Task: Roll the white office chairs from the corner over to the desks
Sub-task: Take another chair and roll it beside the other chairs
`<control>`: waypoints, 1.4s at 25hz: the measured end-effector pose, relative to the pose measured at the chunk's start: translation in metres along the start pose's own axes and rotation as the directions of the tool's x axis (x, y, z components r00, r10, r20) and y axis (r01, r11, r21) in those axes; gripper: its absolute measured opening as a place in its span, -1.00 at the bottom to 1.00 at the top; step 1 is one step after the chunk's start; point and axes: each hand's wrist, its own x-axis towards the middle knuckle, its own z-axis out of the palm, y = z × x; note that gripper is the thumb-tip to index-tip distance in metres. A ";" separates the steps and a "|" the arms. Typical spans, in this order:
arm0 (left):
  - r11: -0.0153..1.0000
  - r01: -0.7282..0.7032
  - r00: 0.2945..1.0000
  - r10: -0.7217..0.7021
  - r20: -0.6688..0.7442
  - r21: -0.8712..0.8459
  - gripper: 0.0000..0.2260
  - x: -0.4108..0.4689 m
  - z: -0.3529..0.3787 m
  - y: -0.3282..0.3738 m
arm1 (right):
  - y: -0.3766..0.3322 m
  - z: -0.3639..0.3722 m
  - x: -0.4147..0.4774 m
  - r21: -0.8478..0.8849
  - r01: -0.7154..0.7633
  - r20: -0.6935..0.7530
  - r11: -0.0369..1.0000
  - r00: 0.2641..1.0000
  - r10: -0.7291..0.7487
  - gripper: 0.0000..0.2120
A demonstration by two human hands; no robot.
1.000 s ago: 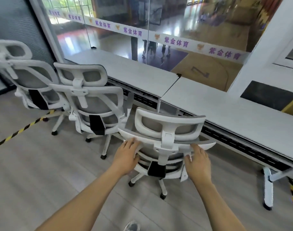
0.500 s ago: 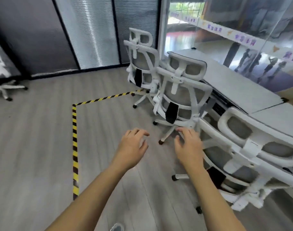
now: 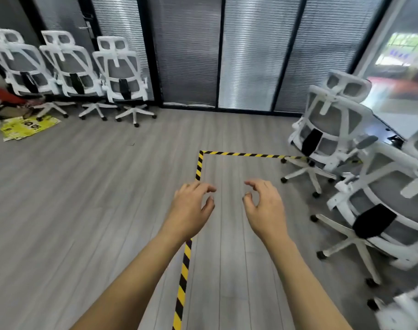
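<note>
Both hands, left hand [image 3: 190, 208] and right hand [image 3: 265, 210], hang loosely open and empty, having released the desk-side chair [image 3: 384, 210]; three chairs [image 3: 72, 72] await in the floor's far-left corner.

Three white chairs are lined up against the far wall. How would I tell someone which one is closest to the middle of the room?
Look to the far left corner, where a row of white chairs stands before the blinds-covered glass wall. The one meant is the rightmost chair of that row. Unlike its neighbours, it has open floor on its right side and stands farthest from the yellow bag.

Three chairs [image 3: 70, 77] far left by wall — two chairs [image 3: 360, 167] right, beside desk [image 3: 393, 125].
</note>
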 end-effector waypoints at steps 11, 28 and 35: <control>0.979 0.189 0.976 -0.179 -0.120 0.079 -0.76 0.180 -0.132 -0.283 | -0.138 0.298 0.234 0.194 0.137 0.158 0.971 0.973 -0.169 -0.70; 0.927 0.369 0.910 -0.344 -0.234 0.072 -0.80 0.622 -0.278 -0.747 | -0.307 0.758 0.721 0.262 0.187 0.308 0.947 0.913 -0.266 -0.72; 0.948 0.306 0.934 -0.281 -0.222 0.087 -0.83 0.844 -0.328 -0.907 | -0.345 0.907 0.930 0.246 0.167 0.264 0.955 0.936 -0.232 -0.74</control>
